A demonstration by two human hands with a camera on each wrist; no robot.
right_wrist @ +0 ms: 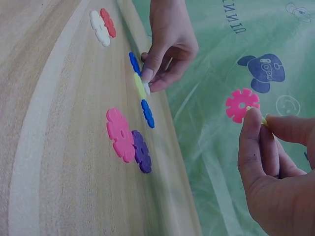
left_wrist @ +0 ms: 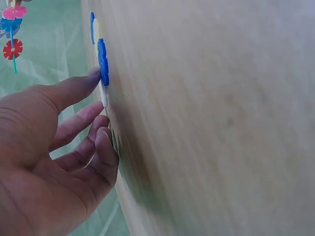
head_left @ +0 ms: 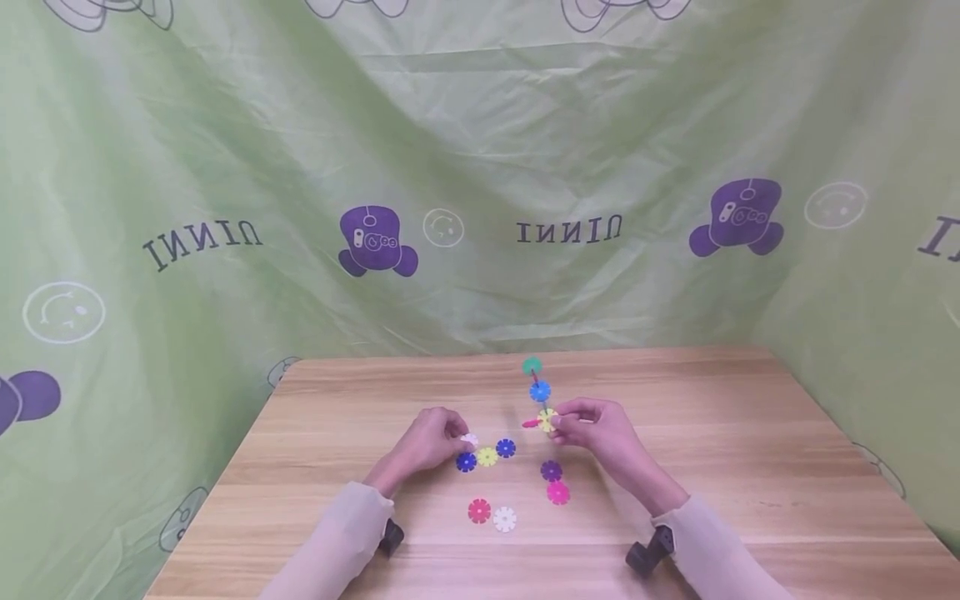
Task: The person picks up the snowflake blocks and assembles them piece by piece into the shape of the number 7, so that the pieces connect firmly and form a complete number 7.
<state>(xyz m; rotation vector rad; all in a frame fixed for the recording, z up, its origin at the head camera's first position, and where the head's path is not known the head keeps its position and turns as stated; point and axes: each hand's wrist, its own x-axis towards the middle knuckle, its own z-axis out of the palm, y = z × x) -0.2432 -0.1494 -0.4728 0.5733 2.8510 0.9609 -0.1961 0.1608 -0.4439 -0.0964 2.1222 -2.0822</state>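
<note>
The left hand (head_left: 429,442) lies low on the wooden table (head_left: 750,433), forearm running in from 7 o'clock, fingers curled and pinching a white snowflake disc (head_left: 470,439) at the table surface. Just at its 4 o'clock sit a blue disc (head_left: 467,462), a yellow disc (head_left: 487,457) and another blue disc (head_left: 506,448). The right hand (head_left: 596,429) is raised, forearm from 5 o'clock, fingertips gripping a stick of joined discs (head_left: 540,400) that stands up toward 12 o'clock.
</note>
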